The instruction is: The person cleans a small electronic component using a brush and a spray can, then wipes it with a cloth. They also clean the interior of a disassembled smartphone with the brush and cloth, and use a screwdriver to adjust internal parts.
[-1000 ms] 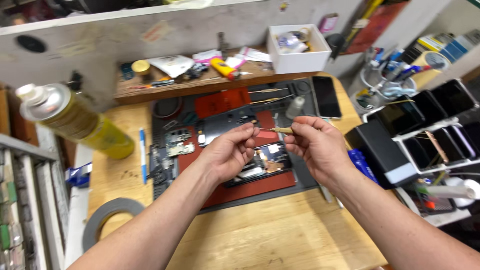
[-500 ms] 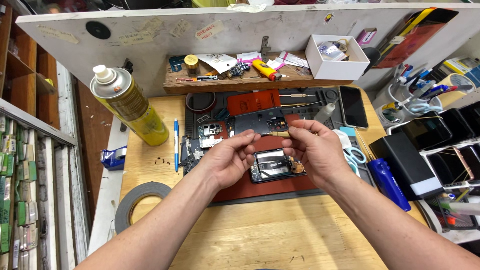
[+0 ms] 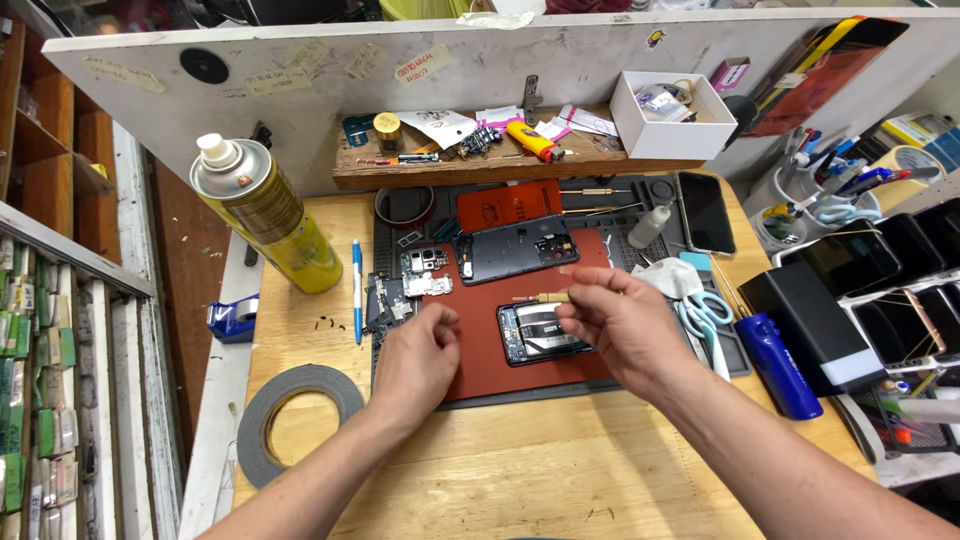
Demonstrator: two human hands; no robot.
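Observation:
An opened phone body point(image 3: 540, 332) lies on a red work mat point(image 3: 480, 330) with its insides showing. My right hand point(image 3: 620, 325) hovers just right of it, fingers pinched on a small brass-handled screwdriver point(image 3: 545, 297) that points left. My left hand point(image 3: 418, 362) is loosely curled over the mat's left part, fingertips near the phone's left edge; whether it holds anything cannot be seen. A dark phone back cover point(image 3: 515, 249) and small removed parts point(image 3: 420, 272) lie further back on the mat.
A yellow spray can point(image 3: 265, 215) stands at the back left, a blue pen point(image 3: 356, 290) beside it and a roll of black tape point(image 3: 290, 405) at the front left. Scissors point(image 3: 705, 315), a blue bottle point(image 3: 780, 365), a black phone point(image 3: 705, 210), a white box point(image 3: 672, 115) and a wooden shelf point(image 3: 480, 165) surround the mat.
My left hand has dropped down and left, away from the right hand and the screwdriver tip. The right hand has stayed over the phone. The view has shifted slightly.

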